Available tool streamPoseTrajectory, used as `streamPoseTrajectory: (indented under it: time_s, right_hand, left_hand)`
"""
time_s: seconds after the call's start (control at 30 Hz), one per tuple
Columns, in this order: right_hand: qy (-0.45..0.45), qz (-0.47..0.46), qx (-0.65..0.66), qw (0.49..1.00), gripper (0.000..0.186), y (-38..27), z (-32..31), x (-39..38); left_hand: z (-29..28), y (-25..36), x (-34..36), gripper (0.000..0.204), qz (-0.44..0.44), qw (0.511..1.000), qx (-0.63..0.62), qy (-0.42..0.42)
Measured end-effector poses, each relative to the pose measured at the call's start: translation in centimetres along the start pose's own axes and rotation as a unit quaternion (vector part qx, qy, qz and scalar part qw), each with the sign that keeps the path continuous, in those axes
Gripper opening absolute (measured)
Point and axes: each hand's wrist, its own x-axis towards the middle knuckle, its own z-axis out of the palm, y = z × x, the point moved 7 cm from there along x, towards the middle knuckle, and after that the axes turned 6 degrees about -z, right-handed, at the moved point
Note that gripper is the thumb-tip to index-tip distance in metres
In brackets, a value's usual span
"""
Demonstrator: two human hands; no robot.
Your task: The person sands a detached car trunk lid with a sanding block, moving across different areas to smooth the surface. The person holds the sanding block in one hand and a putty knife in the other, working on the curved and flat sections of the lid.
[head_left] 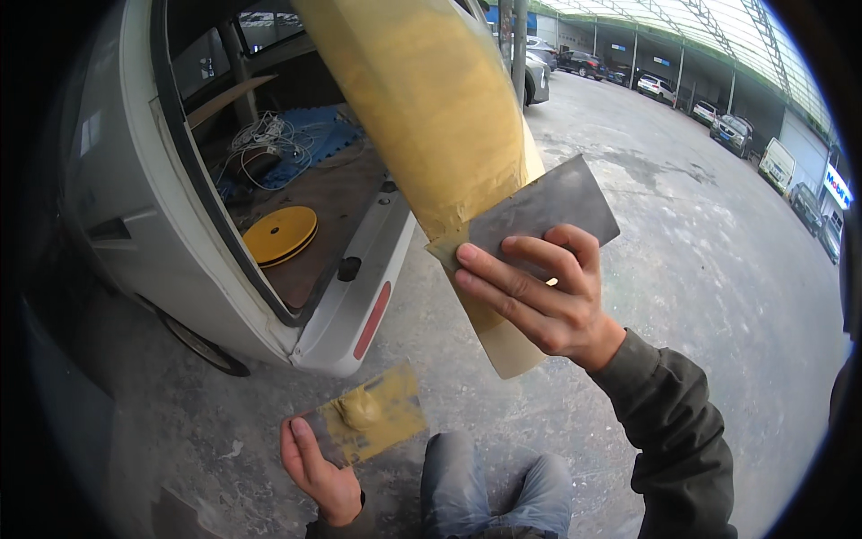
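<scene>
My right hand [552, 301] grips a grey metal spreader [548, 202], fingers laid across it. Its lower left part rests against a long, yellow-coated panel [413, 108] that slopes down through the upper middle, where the coating is uneven. Low at the left, my left hand [319, 472] pinches a thin metal plate [337, 436] between thumb and fingers. A lump of yellow paste [361, 410] sits on that plate, with more smeared around it.
A white van [144, 234] stands open at the left, holding loose cables [269, 144], a blue mat [314, 135] and yellow discs [278, 232]. Its bumper [341, 332] is near my left hand. Poles [512, 36] and parked cars [655, 87] stand beyond on the concrete floor [682, 269].
</scene>
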Motion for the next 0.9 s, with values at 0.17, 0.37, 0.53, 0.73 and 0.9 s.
streamPoseTrajectory:
  time_s: [0.17, 0.37, 0.53, 0.73, 0.9]
  right_hand:
    - [0.009, 0.016, -0.002, 1.0, 0.038, 1.5, -0.4, 1.2]
    - [-0.022, 0.019, 0.046, 0.999, 0.037, 1.1, -0.1, -0.8]
    - [-0.013, 0.027, 0.038, 0.999, 0.039, 1.9, -0.7, 0.5]
    - [-0.019, 0.097, 0.06, 0.993, 0.041, 0.4, -3.8, 0.2]
    - [0.003, 0.261, 0.429, 0.865, 0.029, -1.6, -8.9, 0.4]
  left_hand:
    - [-0.1, 0.2, 0.0, 0.035, 0.005, 1.0, 0.017, -0.013]
    - [0.5, 0.0, 0.0, 0.035, 0.003, 1.0, 0.019, -0.008]
    - [0.6, 0.3, -0.2, 0.034, 0.014, 1.0, 0.019, -0.009]
    - [0.9, 0.6, -0.5, 0.036, 0.042, 0.998, 0.025, -0.047]
    - [4.1, 1.4, -1.4, 0.042, 0.083, 0.977, 0.073, -0.183]
